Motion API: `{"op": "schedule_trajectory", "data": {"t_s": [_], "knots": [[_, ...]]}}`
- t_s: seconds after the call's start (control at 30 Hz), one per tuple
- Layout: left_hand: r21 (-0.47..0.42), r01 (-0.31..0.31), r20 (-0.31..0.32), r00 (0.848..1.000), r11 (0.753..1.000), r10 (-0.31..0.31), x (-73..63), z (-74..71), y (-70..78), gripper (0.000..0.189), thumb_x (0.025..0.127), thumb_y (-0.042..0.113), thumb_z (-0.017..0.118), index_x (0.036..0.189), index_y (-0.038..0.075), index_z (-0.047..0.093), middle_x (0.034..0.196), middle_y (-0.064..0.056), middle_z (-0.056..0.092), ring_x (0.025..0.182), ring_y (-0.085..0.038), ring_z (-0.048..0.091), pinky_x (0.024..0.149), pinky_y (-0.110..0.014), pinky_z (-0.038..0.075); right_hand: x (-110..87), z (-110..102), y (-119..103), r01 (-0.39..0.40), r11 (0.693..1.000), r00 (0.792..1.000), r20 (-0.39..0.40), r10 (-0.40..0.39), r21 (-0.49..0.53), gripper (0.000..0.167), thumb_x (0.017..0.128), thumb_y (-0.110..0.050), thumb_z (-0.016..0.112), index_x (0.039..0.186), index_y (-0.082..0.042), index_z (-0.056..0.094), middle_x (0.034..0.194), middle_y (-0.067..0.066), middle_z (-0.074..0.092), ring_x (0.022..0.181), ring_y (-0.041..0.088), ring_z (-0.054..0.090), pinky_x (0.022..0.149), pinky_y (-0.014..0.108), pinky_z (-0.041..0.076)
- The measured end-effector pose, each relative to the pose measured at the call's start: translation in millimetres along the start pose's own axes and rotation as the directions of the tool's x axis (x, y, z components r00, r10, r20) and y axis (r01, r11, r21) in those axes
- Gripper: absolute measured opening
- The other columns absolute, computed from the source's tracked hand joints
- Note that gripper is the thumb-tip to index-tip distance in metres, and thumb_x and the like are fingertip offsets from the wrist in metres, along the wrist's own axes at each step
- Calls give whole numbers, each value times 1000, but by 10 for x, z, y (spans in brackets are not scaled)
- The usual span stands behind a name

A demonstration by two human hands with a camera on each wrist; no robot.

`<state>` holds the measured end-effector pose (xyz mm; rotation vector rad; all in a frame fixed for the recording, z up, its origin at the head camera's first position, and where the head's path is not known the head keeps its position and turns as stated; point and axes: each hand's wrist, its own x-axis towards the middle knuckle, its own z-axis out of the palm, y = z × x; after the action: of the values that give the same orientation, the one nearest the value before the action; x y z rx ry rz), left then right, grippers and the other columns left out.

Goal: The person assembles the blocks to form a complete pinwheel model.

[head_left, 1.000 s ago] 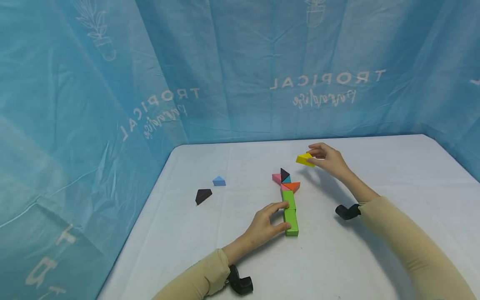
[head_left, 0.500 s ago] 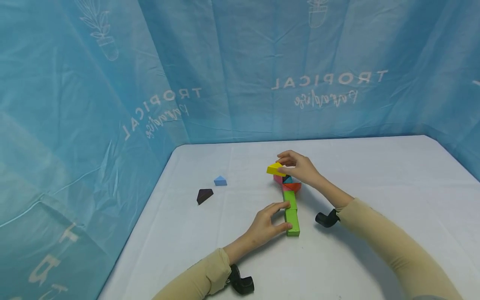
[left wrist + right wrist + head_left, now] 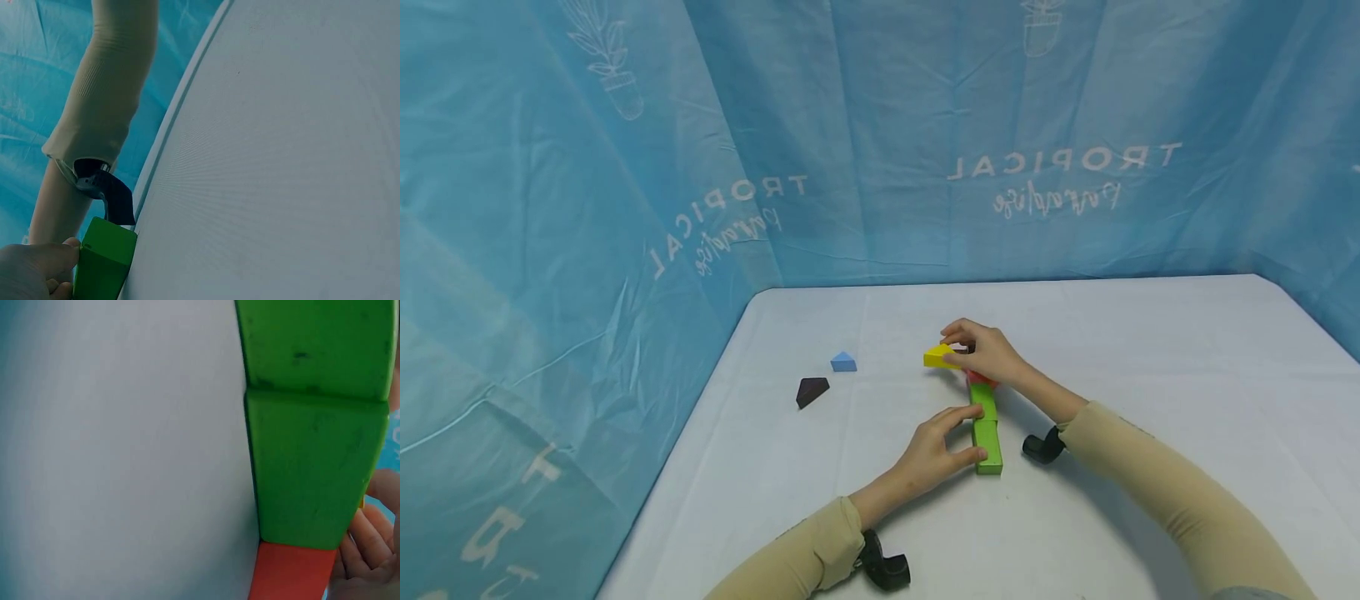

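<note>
My right hand (image 3: 991,354) pinches a yellow triangular block (image 3: 936,358) between thumb and fingers, at the far end of a row of blocks. Two green rectangular blocks, a nearer one (image 3: 988,450) and a farther one (image 3: 983,402), lie end to end on the table. Thumb and index finger of my left hand (image 3: 925,450) stand spread, touching their left side. An orange-red block (image 3: 294,572) adjoins the farther green one in the right wrist view. My right hand hides most of the small triangular blocks beyond it. The left wrist view shows my thumb against a green block (image 3: 103,262).
To the left on the white table (image 3: 760,483) lie a light blue triangular block (image 3: 843,363) and a dark brown block (image 3: 812,390). A blue printed curtain (image 3: 880,217) hangs behind and beside the table. Each wrist carries a black camera mount.
My right hand has carried the yellow block leftward and then down toward the table, to the left of the small triangular blocks. The left hand has stayed at the green blocks.
</note>
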<state>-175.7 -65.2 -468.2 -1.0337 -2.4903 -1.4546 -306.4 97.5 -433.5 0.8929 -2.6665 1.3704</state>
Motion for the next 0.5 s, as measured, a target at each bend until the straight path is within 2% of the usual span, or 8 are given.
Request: {"op": "schedule_trajectory", "data": {"t_s": [0.27, 0.5], "knots": [[5, -38, 1, 999, 999, 38, 1, -8, 15, 57, 83, 16, 74, 132, 0, 50, 127, -8, 57, 122, -13, 48, 102, -29, 39, -11, 31, 32, 15, 1000, 1000, 5, -15, -13, 39, 83, -15, 73, 118, -3, 59, 108, 3, 68, 108, 30, 57, 96, 47, 45], [-10, -40, 4, 999, 999, 40, 2, -14, 23, 58, 82, 14, 75, 132, -1, 50, 127, -9, 56, 122, -14, 48, 102, -28, 39, -9, 54, 62, 24, 999, 1000, 9, -23, -34, 39, 83, -13, 73, 117, -3, 59, 108, 6, 68, 108, 28, 58, 98, 48, 42]]}}
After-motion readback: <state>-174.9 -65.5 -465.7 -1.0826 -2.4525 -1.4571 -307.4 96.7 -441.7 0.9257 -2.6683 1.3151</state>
